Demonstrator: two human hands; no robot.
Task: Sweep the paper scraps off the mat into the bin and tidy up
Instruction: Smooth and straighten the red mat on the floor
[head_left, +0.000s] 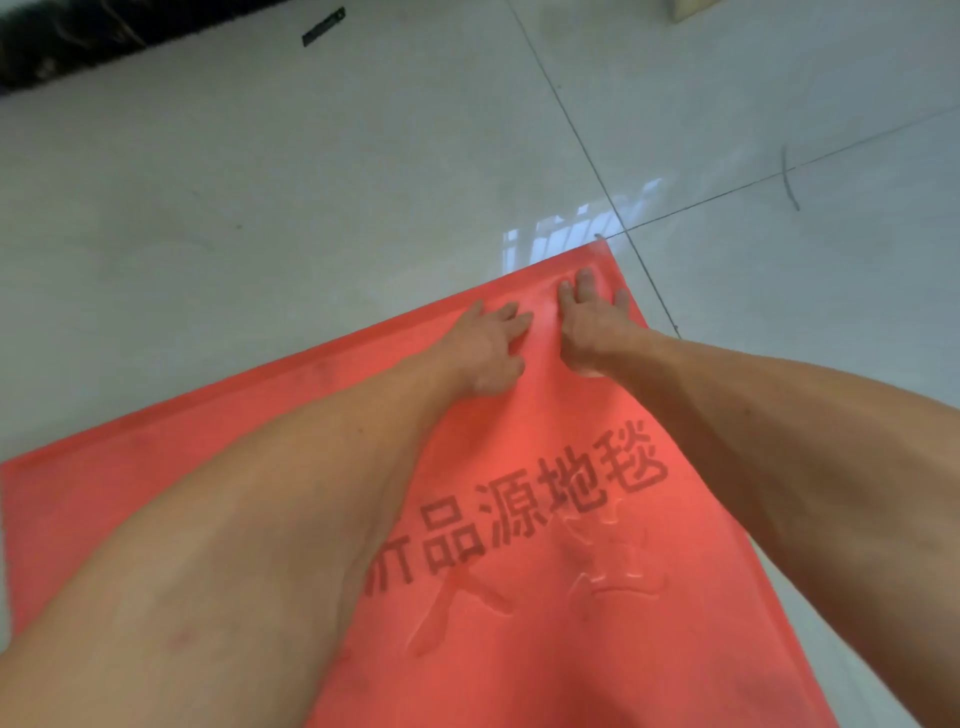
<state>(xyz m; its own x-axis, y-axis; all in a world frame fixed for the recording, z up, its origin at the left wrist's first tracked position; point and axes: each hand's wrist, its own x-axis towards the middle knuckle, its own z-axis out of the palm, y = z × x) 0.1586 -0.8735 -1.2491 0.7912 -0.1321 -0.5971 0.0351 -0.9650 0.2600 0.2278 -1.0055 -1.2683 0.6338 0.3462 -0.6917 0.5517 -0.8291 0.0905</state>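
Observation:
A red mat (545, 623) with dark printed characters and raised embossed shapes lies on the tiled floor. Both my arms stretch out to its far right corner. My left hand (491, 345) lies palm down on the mat with its fingers spread. Just to its right, my right hand (592, 319) also presses flat on the mat near the corner, fingers straight and pointing away. A pale blurred patch sits between the two hands; I cannot tell if it is paper. No bin is in view.
Glossy grey floor tiles (311, 182) with dark grout lines surround the mat. A small dark flat object (323, 26) lies on the floor at the far top. A dark strip (78, 36) runs along the top left edge.

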